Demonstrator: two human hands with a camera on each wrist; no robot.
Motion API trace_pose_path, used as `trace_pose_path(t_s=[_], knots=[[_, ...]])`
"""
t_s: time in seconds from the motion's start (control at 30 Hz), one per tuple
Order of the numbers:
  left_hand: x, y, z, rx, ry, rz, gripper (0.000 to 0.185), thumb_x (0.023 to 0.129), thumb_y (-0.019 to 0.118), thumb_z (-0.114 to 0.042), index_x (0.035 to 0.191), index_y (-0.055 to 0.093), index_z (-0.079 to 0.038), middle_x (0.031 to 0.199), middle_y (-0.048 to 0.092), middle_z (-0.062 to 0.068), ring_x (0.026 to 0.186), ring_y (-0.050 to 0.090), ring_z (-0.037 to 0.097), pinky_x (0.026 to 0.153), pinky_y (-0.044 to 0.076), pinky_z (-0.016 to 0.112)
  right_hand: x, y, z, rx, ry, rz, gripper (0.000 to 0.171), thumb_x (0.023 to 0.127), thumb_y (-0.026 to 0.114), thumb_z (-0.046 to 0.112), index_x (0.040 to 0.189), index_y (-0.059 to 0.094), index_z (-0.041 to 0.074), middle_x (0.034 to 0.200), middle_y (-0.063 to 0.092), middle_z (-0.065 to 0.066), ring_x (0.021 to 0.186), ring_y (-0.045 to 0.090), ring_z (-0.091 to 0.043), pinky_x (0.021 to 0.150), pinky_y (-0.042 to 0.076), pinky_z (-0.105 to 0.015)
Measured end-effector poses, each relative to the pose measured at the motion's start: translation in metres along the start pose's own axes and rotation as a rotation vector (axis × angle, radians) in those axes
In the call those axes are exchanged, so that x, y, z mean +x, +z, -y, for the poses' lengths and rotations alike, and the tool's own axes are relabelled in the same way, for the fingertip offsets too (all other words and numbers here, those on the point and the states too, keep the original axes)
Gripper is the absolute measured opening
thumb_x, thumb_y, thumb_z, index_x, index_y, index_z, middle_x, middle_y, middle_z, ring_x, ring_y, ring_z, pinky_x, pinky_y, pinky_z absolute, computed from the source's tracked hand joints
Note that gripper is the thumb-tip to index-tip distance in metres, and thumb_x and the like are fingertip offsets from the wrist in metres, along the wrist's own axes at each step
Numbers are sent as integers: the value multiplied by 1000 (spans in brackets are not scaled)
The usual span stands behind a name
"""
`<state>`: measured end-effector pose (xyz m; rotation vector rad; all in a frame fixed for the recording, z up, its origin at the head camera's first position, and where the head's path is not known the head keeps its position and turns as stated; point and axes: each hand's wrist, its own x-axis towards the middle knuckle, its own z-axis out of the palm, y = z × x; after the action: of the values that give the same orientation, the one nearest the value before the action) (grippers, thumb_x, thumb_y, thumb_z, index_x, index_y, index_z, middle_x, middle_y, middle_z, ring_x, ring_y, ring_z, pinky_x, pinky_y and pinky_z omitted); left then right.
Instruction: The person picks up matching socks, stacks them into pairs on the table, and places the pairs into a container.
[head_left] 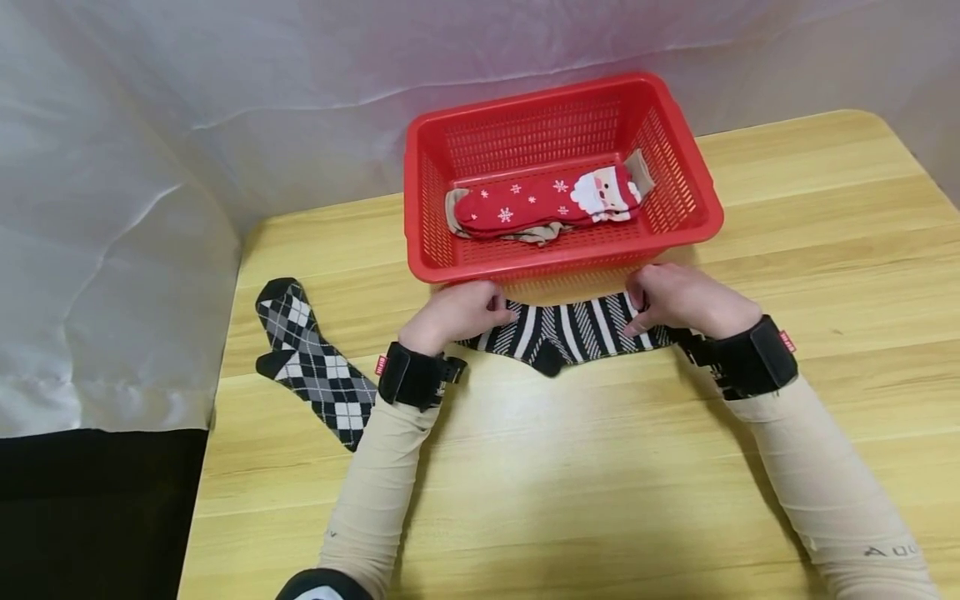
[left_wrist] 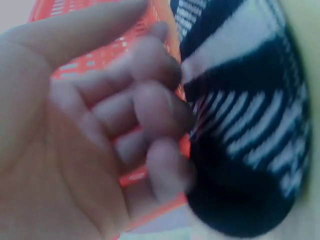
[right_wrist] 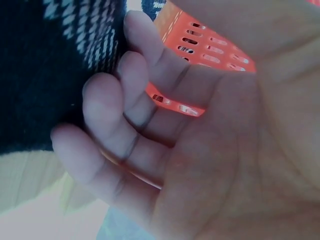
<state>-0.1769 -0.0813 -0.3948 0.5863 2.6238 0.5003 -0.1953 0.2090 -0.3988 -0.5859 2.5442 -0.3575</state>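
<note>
A black-and-white striped sock (head_left: 573,333) with a black heel lies sideways across the table, just in front of the red basket. Near its toe end, my left hand (head_left: 461,312) pinches the upper edge between thumb and curled fingers. Toward the cuff, my right hand (head_left: 686,298) pinches that same edge, its thumb over the striped face. In the left wrist view the black toe of the sock (left_wrist: 240,200) sits beside my fingertips. The right wrist view shows fingertips (right_wrist: 102,95) against the dark cuff; the thumb tip is out of that view.
Behind the striped sock stands the red plastic basket (head_left: 686,204), holding a red Santa sock (head_left: 525,204) on top of beige socks (head_left: 455,208). Black, grey and white argyle socks (head_left: 322,371) lie at left, partly under my left forearm. A pale curtain (head_left: 315,108) hangs behind the wooden table (head_left: 570,492).
</note>
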Motion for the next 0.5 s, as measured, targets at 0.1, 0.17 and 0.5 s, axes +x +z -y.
trace_pose_path(t_s=[0.1, 0.17, 0.5], knots=[[4, 4, 1, -28, 41, -9, 24, 94, 66, -28, 77, 59, -13, 70, 52, -3, 62, 51, 12, 59, 36, 22, 0, 0, 0, 15, 2, 1, 41, 69, 89, 31, 84, 58, 7, 75, 55, -4, 72, 51, -19, 66, 39, -31], [6, 6, 2, -13, 20, -3, 23, 94, 66, -28, 79, 60, -13, 72, 53, -3, 63, 51, 12, 59, 36, 22, 1, 0, -1, 21, 5, 8, 42, 69, 89, 32, 84, 58, 7, 75, 55, -5, 72, 51, -19, 66, 39, -32], [6, 6, 1, 67, -97, 84, 33, 86, 75, -38, 69, 58, -16, 62, 49, -6, 56, 48, 11, 51, 31, 22, -1, 1, 11, -9, 6, -11, 33, 76, 85, 27, 84, 60, 7, 75, 56, -5, 71, 51, -19, 65, 39, -31]])
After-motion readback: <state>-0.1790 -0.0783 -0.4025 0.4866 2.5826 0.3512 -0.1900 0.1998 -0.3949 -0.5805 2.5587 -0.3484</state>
